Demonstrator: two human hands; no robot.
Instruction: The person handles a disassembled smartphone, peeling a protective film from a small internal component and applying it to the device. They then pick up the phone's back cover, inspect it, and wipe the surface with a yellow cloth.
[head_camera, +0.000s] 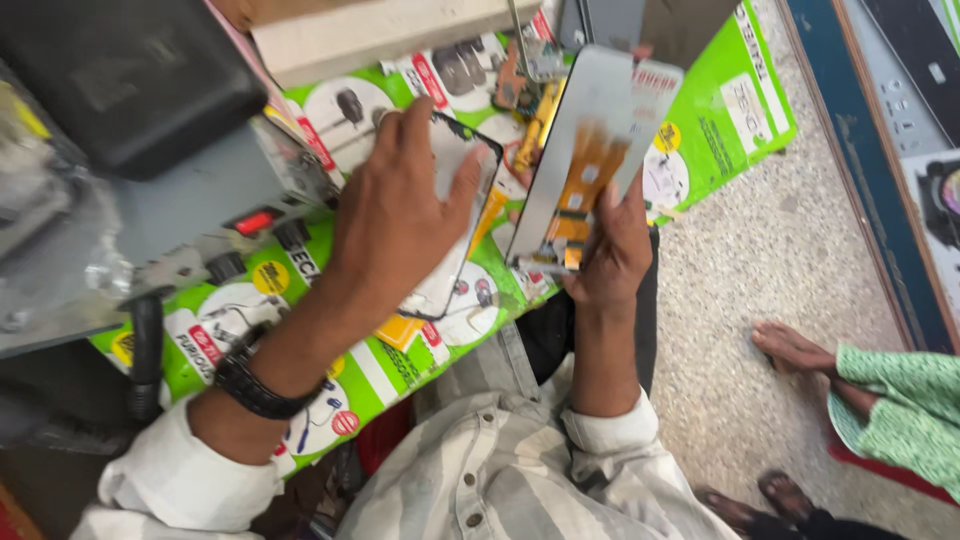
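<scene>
Glossy glass panel (455, 215), thin, rectangular and black-edged, lies flat on the green printed mat (730, 120); the left hand (390, 215) presses on it with fingers spread, palm down, gripping nothing. The right hand (610, 250) clasps the lower end of a flat grey display (590, 150), tilted upright above the mat, its orange flex ribbon facing the camera.

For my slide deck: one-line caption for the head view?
Left hand presses a phone frame on the green mat; right hand holds a display panel.
</scene>
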